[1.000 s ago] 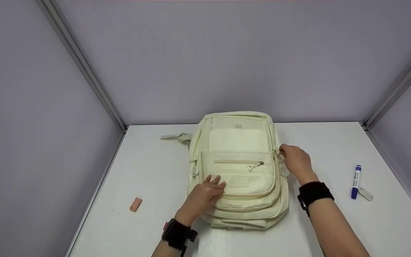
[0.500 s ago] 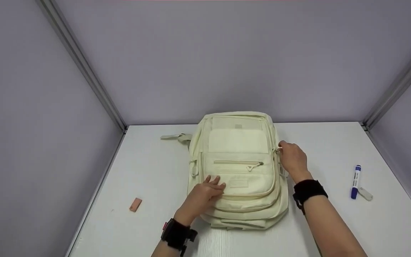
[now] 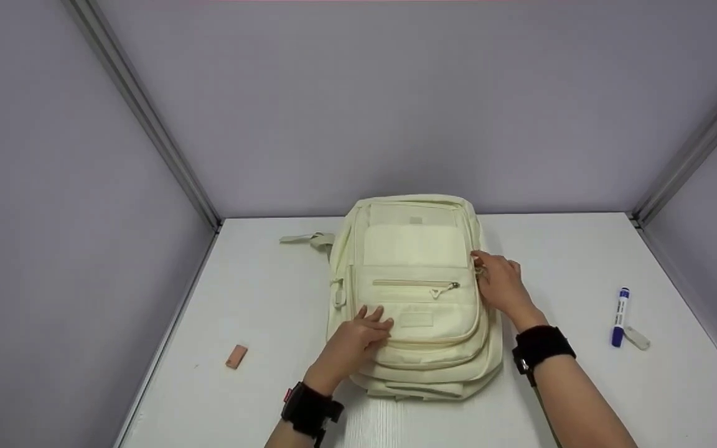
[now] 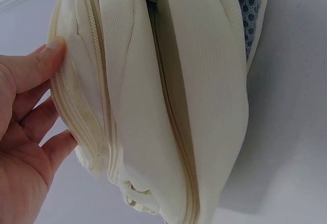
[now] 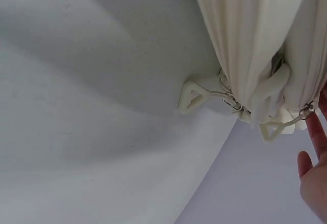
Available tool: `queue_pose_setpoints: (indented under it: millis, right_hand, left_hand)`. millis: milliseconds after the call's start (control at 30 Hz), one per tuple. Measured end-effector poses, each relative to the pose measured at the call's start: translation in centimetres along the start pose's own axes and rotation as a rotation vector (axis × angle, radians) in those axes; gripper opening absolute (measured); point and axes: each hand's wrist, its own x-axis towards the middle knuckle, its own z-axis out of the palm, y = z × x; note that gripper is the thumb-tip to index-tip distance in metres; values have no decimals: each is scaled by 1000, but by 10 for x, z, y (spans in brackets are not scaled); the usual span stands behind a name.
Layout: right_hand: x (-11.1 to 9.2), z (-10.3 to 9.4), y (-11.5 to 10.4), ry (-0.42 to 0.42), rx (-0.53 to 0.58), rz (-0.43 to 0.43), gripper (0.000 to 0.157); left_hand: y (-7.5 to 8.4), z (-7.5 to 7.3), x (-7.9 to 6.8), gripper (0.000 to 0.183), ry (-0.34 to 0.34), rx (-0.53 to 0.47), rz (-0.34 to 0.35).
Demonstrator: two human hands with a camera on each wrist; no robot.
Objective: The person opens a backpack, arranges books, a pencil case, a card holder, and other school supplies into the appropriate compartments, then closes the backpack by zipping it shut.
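One cream backpack [image 3: 417,246], one left hand [image 3: 351,341], one right hand [image 3: 503,283] and two black wristbands [image 3: 310,409], one per wrist. On one white table [image 3: 240,298]: one blue-and-white marker [image 3: 621,316], one small orange-pink block [image 3: 236,357] and one small pale object [image 3: 637,338]. The head view shows one triangular zip pull [image 3: 438,292]; the right wrist view shows two triangular pulls [image 5: 193,97]. Three walls [image 3: 358,112] and two metal corner posts [image 3: 147,118] surround everything.

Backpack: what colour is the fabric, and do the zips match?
Pale cream backpack; its front zip is a slightly darker beige. Shows best in the head view.
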Motion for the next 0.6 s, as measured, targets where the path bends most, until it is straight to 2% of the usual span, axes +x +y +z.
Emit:
queue_pose_setpoints:
  millis: [167,300,367,533,600]
  right_hand:
    - [-6,-2,-1,40,-18,-33,33]
    - [-15,1,0,63,12,-18,25]
    - [-19,3,1,37,60,5,26]
    - [-24,3,0,-60,195,76,43]
    - [-23,3,-1,-64,203,82,45]
  left_hand:
    - [0,0,0,14,5,19,3]
    - [-1,0,0,11,16,30,18]
    - [-1,0,0,8,22,35,27]
    - [0,0,3,4,59,57,58]
    - [0,0,5,5,81,73,74]
